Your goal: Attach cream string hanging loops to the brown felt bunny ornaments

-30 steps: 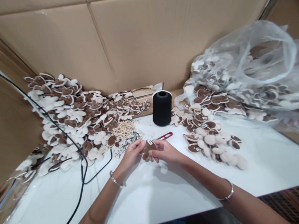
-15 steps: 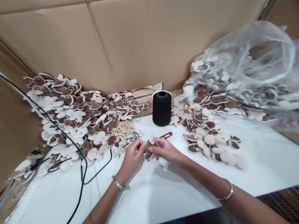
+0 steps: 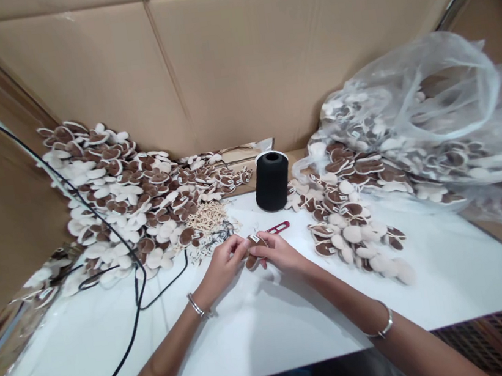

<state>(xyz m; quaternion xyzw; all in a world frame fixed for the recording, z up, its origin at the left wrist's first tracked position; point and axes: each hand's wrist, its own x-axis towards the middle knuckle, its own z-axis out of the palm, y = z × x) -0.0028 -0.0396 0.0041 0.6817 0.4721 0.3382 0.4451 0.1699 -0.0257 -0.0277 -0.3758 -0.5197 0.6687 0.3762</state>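
Observation:
A small brown plush piece (image 3: 254,243) with a white label and rounded lobes is held over the middle of the table. My right hand (image 3: 282,254) grips it from the right, thumb across its face. From the other side, my left hand (image 3: 227,260) pinches at the left edge of the piece, thumb and forefinger together; whether a thread is also between them is too small to tell. Just beyond my right fingers lies a red-handled tool (image 3: 279,227), its near end hidden behind my hand. A black thread cone (image 3: 272,182) stands upright farther back.
Brown and white plush pieces (image 3: 117,196) are heaped at left, with beige cord scraps (image 3: 207,218) and dark clippings beside them. More plush pieces (image 3: 354,233) lie at right, below a clear plastic bag (image 3: 446,94). A black cable (image 3: 134,339) crosses the left side; cardboard (image 3: 234,60) stands behind.
Both hands keep hold of the plush piece in almost the same place. The piece and fingers have shifted only slightly; the lower lobe is turned a little.

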